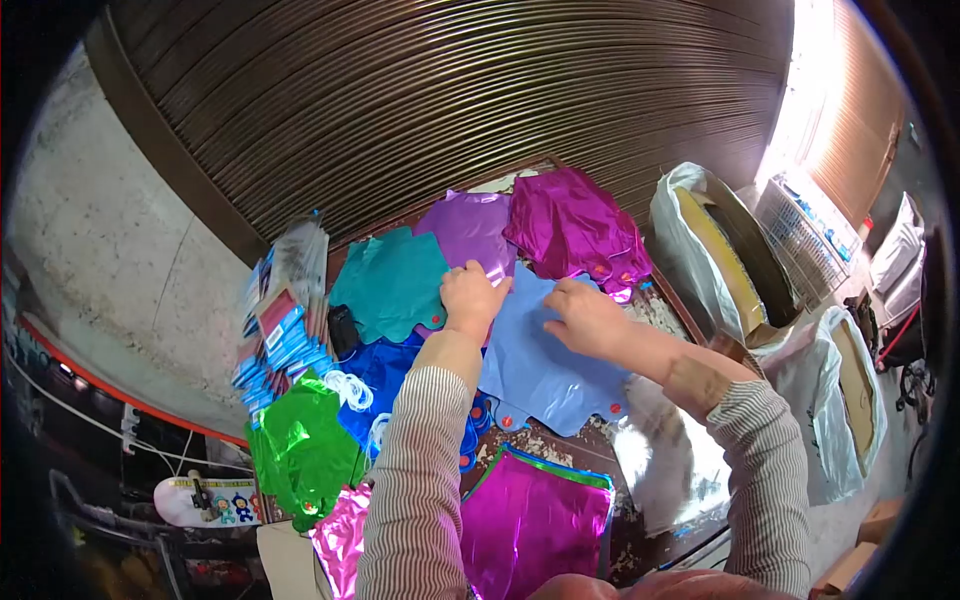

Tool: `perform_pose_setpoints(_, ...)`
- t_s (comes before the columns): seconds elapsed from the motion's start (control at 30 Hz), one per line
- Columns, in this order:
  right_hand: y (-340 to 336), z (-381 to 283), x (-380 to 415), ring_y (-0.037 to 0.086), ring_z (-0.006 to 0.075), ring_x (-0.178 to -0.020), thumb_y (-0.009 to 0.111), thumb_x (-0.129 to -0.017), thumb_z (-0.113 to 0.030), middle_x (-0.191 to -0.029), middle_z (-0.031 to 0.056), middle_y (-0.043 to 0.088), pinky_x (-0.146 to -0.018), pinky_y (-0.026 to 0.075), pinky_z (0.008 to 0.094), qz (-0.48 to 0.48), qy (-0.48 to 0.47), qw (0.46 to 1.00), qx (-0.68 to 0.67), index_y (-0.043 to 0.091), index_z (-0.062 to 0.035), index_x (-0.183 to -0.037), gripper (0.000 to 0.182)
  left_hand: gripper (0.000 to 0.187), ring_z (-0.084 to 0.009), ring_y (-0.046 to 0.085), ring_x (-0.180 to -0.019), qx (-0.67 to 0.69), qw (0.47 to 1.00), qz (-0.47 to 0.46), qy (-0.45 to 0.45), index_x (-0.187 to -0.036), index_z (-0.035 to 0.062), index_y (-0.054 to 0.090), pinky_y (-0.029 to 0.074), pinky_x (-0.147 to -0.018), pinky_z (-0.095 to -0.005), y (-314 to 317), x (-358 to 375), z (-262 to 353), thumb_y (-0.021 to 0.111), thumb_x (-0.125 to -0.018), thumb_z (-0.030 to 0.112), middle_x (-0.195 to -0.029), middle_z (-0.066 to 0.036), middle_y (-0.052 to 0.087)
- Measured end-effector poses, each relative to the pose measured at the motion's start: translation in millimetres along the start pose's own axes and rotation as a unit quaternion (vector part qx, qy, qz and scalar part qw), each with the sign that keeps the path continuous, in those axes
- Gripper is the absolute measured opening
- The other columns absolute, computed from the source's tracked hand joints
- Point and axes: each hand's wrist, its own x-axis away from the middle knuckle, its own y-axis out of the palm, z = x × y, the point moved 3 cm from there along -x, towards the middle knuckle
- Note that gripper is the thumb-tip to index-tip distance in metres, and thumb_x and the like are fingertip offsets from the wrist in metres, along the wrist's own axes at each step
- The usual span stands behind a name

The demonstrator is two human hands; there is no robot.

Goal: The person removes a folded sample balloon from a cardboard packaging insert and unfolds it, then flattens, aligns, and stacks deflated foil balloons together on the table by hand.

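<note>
A light blue foil balloon, flat and uninflated with red dots at its lower corners, lies on the table in front of me. My left hand is by its upper left edge, where teal foil and purple foil meet. Its fingers curl downward, and what they grip is hidden. Over the upper right of the light blue foil is my right hand, thumb and bent fingers apart, with nothing visible between them. Magenta foil lies beyond it.
Around the hands lie green foil, dark blue foil, a magenta stack, white string and packaged items. White sacks stand right of the table. A ribbed shutter closes off the far side.
</note>
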Motion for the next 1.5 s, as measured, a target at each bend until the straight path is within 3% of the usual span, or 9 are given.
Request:
perform_pose_setpoints(0.23, 26, 0, -39, 0.06, 0.0304, -0.088, 0.067, -0.077, -0.017, -0.095, 0.0131, 0.06, -0.079, 0.05, 0.0373, -0.013, 0.057, 0.998, -0.016, 0.066, -0.004, -0.1, 0.026, 0.061, -0.0348, 0.065, -0.077, -0.007, 0.999, -0.033, -0.008, -0.094, -0.0014, 0.058, 0.052, -0.076, -0.0397, -6, 1, 7, 0.064, -0.076, 0.056, -0.088, -0.023, 0.064)
perform_pose_setpoints(0.37, 35, -4, -47, 0.06, 0.0331, -0.087, 0.064, -0.079, -0.019, -0.093, 0.0142, 0.061, -0.078, 0.051, 0.0402, -0.007, 0.047, 0.999, -0.026, 0.066, -0.0037, -0.097, 0.024, 0.06, -0.0354, 0.064, -0.073, -0.038, 0.997, -0.048, 0.043, -0.096, -0.002, 0.056, 0.053, -0.075, -0.04, 4, -7, 4, 0.062, -0.077, 0.055, -0.084, -0.022, 0.066)
perform_pose_setpoints(0.53, 42, 2, -51, 0.059, 0.0315, -0.09, 0.064, -0.078, -0.02, -0.095, 0.0133, 0.061, -0.082, 0.049, 0.039, -0.018, 0.058, 0.998, -0.032, 0.067, -0.0056, -0.095, 0.022, 0.054, -0.036, 0.065, -0.076, 0.003, 0.996, -0.092, -0.002, -0.095, -0.0023, 0.054, 0.052, -0.075, -0.0411, -16, -2, 7, 0.061, -0.078, 0.048, -0.081, -0.021, 0.066)
perform_pose_setpoints(0.73, 46, -4, -46, 0.058, 0.0273, -0.093, 0.067, -0.076, -0.019, -0.097, 0.0098, 0.062, -0.084, 0.047, 0.0356, -0.049, -0.012, 0.998, 0.046, 0.067, -0.0071, -0.095, 0.022, 0.047, -0.0371, 0.065, -0.08, -0.005, 1.0, -0.027, -0.007, -0.093, -0.0048, 0.061, 0.052, -0.075, -0.0431, -3, -12, 0, 0.059, -0.078, 0.039, -0.082, -0.021, 0.067)
perform_pose_setpoints(0.97, 51, -2, -45, 0.058, 0.0271, -0.094, 0.067, -0.076, -0.024, -0.096, 0.0098, 0.063, -0.086, 0.044, 0.0357, -0.041, -0.016, 0.999, 0.027, 0.068, -0.0077, -0.091, 0.021, 0.038, -0.0372, 0.066, -0.088, 0.021, 0.988, -0.145, -0.047, -0.094, -0.0036, 0.07, 0.053, -0.077, -0.042, -21, -45, -16, 0.057, -0.081, 0.03, -0.094, -0.017, 0.07)
perform_pose_setpoints(1.07, 49, -2, -49, 0.059, 0.0291, -0.092, 0.066, -0.077, -0.026, -0.096, 0.011, 0.063, -0.085, 0.045, 0.0367, -0.037, -0.007, 0.999, -0.005, 0.068, -0.0071, -0.089, 0.022, 0.036, -0.0358, 0.065, -0.074, 0.025, 0.984, -0.175, -0.024, -0.088, -0.0017, 0.071, 0.052, -0.07, -0.0415, -13, -56, -35, 0.062, -0.08, 0.032, -0.081, -0.014, 0.07)
perform_pose_setpoints(1.23, 51, 2, -62, 0.06, 0.033, -0.091, 0.066, -0.078, -0.029, -0.103, 0.0123, 0.064, -0.08, 0.048, 0.039, -0.083, 0.168, 0.964, -0.191, 0.068, -0.0054, -0.087, 0.025, 0.035, -0.0249, 0.059, -0.056, 0.145, 0.973, -0.177, -0.029, -0.076, 0.0007, 0.071, 0.049, -0.059, -0.0342, -22, -46, -43, 0.069, -0.079, 0.036, -0.066, -0.01, 0.066)
perform_pose_setpoints(1.37, 65, 11, -70, 0.063, 0.0322, -0.072, 0.061, -0.083, -0.026, -0.089, 0.0135, 0.066, -0.067, 0.051, 0.0354, -0.017, 0.256, 0.923, -0.286, 0.065, -0.0029, -0.102, 0.03, 0.027, -0.0131, 0.052, -0.052, 0.358, 0.911, -0.154, -0.131, -0.071, 0.0029, 0.069, 0.044, -0.051, -0.025, -2, -40, -54, 0.075, -0.077, 0.029, -0.06, -0.003, 0.06)
perform_pose_setpoints(1.5, 72, 7, -75, 0.063, 0.0319, -0.077, 0.061, -0.083, -0.027, -0.091, 0.0115, 0.065, -0.069, 0.05, 0.036, 0.119, 0.252, 0.936, -0.215, 0.064, -0.0063, -0.105, 0.03, 0.022, -0.0086, 0.049, -0.052, 0.473, 0.848, -0.208, -0.118, -0.069, 0.0046, 0.067, 0.04, -0.048, -0.0212, -6, -29, -52, 0.073, -0.079, 0.023, -0.06, 0.0, 0.057)
